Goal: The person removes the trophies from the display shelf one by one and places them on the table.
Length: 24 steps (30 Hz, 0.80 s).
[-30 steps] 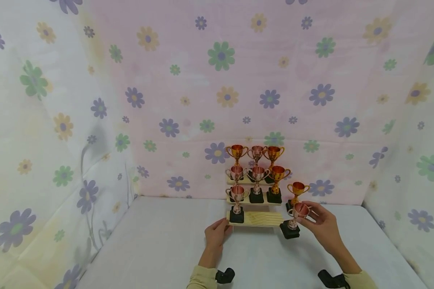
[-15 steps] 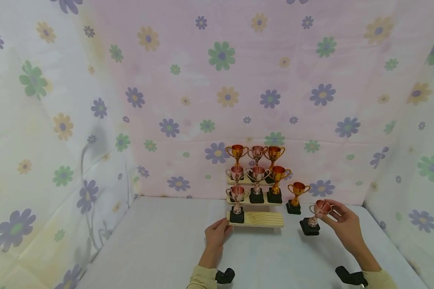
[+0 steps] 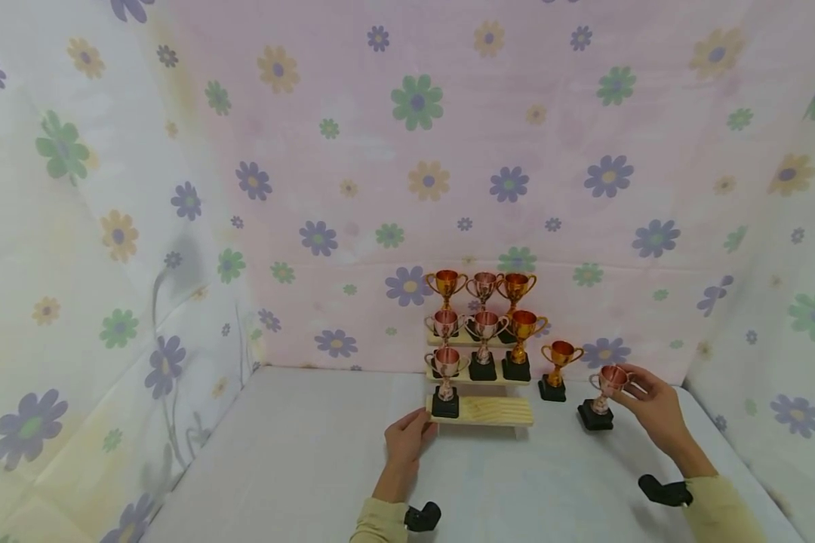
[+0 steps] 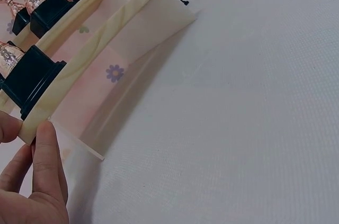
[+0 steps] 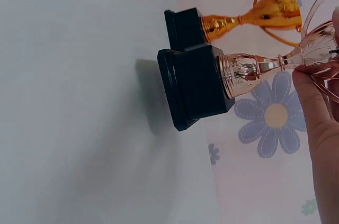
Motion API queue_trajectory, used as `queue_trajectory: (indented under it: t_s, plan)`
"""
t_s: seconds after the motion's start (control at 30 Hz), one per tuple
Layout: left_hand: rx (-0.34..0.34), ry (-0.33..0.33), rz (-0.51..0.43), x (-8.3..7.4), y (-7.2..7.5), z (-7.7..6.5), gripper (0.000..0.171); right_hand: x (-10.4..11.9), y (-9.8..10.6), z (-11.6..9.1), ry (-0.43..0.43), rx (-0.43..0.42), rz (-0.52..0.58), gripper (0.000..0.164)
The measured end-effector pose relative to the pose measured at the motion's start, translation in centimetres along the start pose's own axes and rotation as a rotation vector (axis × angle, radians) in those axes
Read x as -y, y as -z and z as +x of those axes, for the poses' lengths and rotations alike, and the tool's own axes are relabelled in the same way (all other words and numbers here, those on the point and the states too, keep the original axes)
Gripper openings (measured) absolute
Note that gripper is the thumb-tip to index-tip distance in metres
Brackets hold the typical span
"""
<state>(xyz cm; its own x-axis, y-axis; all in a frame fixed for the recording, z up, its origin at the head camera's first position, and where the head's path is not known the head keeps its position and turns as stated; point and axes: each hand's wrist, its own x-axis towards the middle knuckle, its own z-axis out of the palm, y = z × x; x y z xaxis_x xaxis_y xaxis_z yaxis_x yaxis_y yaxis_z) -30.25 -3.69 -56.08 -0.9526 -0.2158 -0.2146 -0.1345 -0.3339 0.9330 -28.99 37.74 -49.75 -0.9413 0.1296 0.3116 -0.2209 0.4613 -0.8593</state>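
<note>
While left hand (image 3: 403,443) pinches rack (image 3: 502,411), right hand (image 3: 657,416) has drawn its pinched cup (image 3: 599,406) farther off, lower right: unshelved, perhaps airborne.

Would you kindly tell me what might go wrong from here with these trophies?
The held trophy might slip, since the right hand grips only its upper part. It could also bump the gold trophy standing nearby. The left hand pinches the edge of the bottom shelf, so a tug might topple the shelf trophy there.
</note>
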Motion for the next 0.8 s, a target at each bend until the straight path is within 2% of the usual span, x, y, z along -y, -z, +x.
queue_trajectory:
  t_s: [0.33,0.53,0.8]
  plan:
    - [-0.003,0.003,-0.009,0.3,0.1,0.3,0.035,-0.8,0.3,3.1,-0.032,0.086,-0.035,0.065]
    - [-0.001,-0.001,-0.001,0.2,0.0,0.2,0.035,-1.5,-0.1,4.7,-0.068,0.105,-0.082,0.066]
    - [0.009,0.004,-0.009,0.3,0.1,0.4,0.036,-2.1,-0.1,5.9,-0.103,0.09,-0.02,0.068]
